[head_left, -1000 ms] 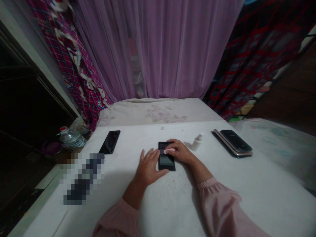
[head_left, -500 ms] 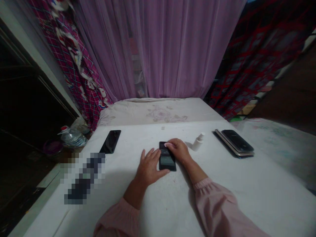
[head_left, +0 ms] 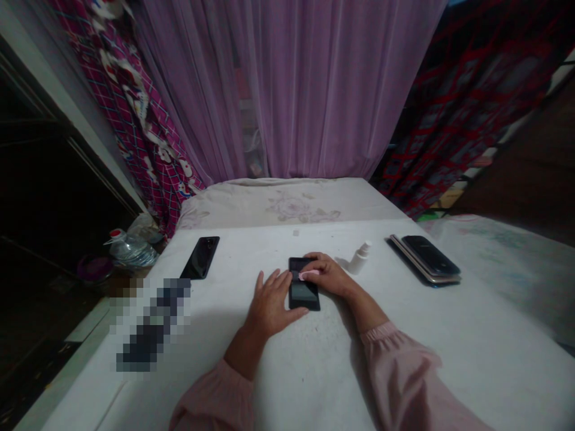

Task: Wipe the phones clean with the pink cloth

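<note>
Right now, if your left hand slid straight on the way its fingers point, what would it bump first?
Probably the black smartphone. The left hand's fingertips sit right beside its left edge, though I can't tell whether they already touch it.

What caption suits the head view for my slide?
Left hand beside, right hand over a black smartphone on a white sheet, white spray bottle nearby.
</note>
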A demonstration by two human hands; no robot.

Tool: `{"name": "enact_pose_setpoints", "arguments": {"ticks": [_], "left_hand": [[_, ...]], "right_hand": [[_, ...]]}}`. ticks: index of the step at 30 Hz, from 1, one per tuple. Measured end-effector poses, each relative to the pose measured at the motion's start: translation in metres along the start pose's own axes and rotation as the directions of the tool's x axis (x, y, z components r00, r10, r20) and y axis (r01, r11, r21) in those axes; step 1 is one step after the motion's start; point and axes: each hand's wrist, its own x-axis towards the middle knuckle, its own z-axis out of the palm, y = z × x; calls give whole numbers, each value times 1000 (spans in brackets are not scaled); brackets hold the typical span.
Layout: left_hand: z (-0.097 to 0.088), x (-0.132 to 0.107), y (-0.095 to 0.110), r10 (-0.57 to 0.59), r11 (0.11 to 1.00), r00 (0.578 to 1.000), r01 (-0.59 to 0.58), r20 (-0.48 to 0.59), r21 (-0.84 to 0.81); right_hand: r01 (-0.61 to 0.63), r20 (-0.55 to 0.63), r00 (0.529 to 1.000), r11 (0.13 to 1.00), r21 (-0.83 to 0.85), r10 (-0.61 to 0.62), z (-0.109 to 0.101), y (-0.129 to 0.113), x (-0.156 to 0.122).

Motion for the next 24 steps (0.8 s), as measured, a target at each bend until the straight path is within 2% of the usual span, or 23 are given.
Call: {"name": "enact_pose_setpoints", "arguments": {"ticks": [2,4,13,19,24], "left_hand": [[0,0,0,3,1000,1000,-3,2,2],[0,0,-1,3,1000,1000,-3,4,6],[2,0,-2,13,1000,1000,-13,-16,-12],[2,0,1,8,1000,1000,-8,-9,-23],[-1,0,2,12,1000,1000,-12,16,-29]], "right_hand": [[8,55,998,1000,24,-10,-3,0,-1],[6,57,998,1000,18,-7,-3,-1,-1],[11,-146,989,990,-140,-31,13,-1,6],[-113,-271,962,963,-245,44,15,-6,6],[-129,-305,951,956,-264,44,16,-6,6]]}}
